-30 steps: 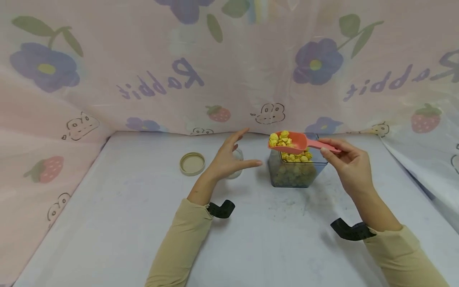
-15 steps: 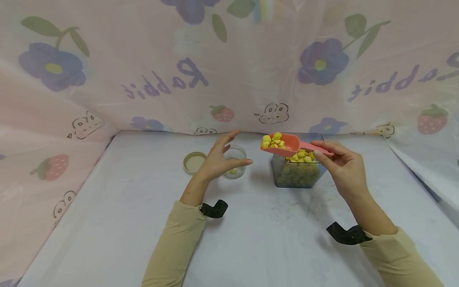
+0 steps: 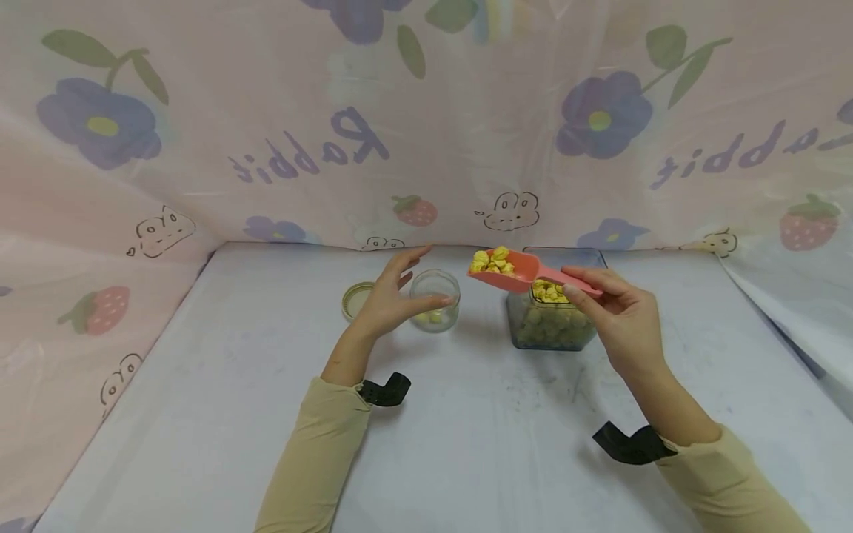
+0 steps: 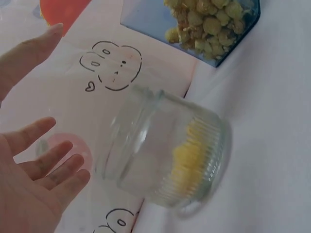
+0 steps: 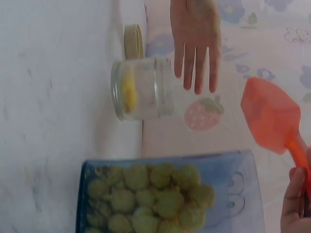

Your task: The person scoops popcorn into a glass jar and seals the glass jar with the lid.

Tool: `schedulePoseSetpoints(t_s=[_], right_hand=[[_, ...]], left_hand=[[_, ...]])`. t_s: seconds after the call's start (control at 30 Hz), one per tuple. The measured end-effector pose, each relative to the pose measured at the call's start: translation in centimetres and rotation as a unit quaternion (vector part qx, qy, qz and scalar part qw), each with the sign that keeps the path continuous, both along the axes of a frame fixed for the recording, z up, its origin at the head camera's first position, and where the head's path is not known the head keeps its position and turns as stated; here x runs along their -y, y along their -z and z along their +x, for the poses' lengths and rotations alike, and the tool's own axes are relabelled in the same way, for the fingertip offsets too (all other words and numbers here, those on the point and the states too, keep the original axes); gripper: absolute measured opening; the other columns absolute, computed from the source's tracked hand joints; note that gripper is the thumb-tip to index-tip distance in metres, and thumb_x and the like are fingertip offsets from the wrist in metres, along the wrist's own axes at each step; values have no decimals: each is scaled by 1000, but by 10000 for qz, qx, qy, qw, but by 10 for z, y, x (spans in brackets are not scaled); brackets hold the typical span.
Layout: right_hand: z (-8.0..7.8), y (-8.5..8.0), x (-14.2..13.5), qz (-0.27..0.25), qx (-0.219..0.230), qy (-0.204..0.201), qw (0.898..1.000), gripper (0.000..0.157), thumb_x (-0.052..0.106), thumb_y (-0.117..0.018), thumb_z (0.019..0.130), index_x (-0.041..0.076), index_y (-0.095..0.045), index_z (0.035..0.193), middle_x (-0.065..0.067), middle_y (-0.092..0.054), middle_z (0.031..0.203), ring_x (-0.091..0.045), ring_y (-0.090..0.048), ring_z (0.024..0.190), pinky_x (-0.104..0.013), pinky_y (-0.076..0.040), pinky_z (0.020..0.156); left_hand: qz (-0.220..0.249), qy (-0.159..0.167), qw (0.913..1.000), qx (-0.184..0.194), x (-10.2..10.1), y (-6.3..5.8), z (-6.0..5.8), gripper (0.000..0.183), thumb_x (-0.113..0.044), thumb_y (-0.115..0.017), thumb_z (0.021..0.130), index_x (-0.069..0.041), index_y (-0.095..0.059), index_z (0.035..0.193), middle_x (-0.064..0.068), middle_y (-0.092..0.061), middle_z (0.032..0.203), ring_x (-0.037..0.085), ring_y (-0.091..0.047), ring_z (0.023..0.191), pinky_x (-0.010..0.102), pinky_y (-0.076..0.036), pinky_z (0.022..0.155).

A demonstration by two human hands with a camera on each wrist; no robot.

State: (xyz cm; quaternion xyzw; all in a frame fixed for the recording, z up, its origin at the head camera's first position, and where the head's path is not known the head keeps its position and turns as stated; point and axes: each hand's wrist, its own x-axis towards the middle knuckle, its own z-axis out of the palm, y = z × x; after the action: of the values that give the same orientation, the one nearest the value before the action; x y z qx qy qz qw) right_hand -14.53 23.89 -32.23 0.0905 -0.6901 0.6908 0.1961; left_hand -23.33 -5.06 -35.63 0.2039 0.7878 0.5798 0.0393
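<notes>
A coral plastic scoop (image 3: 526, 271) heaped with yellow popcorn (image 3: 492, 262) is held level by its handle, pinched between thumb and fingers of my right hand (image 3: 623, 318). Its bowl hangs in the air between a glass jar (image 3: 436, 285) and a clear bluish tub (image 3: 553, 333) of popcorn. The jar stands upright and uncovered, with a little popcorn (image 4: 190, 158) at its bottom. My left hand (image 3: 386, 300) hovers at the jar's left with thumb and fingers spread; the left wrist view shows a gap between fingers and glass.
Behind the left hand a round jar lid (image 3: 355, 297) lies on the white table (image 3: 466, 444), partly covered by the hand. A patterned curtain (image 3: 426, 133) rises along the table's back edge, close behind the tub.
The scoop with its popcorn has moved left, away from over the tub. My left hand has shifted left too, exposing the jar and covering part of the lid.
</notes>
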Motion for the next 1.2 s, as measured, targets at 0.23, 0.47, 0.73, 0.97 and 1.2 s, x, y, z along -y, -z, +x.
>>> schedulePoseSetpoints(t_s=[0.23,0.47,0.73,0.97,1.2], right_hand=[[2,5,15,-92,80,197,9997,27,-6,-67,85,-12,-66,111,-1,-66,97,-9,-58,83,-12,-53,70],[5,9,28,201,151,429,9988,29,-3,-68,85,-11,-65,113,0,-66,98,-17,-52,91,-12,-53,73],[5,18,41,194,159,579,9980,29,-4,-69,84,-9,-67,112,-1,-67,101,-15,-57,92,-13,-54,74],[8,27,49,526,-39,848,9950,30,-2,-72,82,-2,-70,112,1,-68,99,-13,-59,84,-13,-53,71],[8,37,55,343,-277,793,9959,29,-9,-71,79,-6,-70,108,1,-69,97,-12,-61,83,-13,-53,68]], left_hand=[[-33,-24,10000,70,8,5,-1,82,-20,-83,75,-18,-40,145,3,-36,149,25,-30,140,38,-28,116],[-91,28,9998,171,13,13,-3,82,-17,-82,76,-13,-39,145,5,-36,149,28,-30,140,38,-28,116],[-203,-39,9994,285,14,22,-5,81,-17,-82,76,-7,-39,144,8,-38,148,27,-33,139,38,-30,115],[-208,3,9993,306,11,26,-7,82,-15,-82,76,-6,-38,145,11,-37,149,30,-34,138,40,-32,114],[-137,47,9987,482,10,34,-9,84,-17,-81,77,-11,-36,147,9,-37,150,25,-36,136,38,-34,113]])
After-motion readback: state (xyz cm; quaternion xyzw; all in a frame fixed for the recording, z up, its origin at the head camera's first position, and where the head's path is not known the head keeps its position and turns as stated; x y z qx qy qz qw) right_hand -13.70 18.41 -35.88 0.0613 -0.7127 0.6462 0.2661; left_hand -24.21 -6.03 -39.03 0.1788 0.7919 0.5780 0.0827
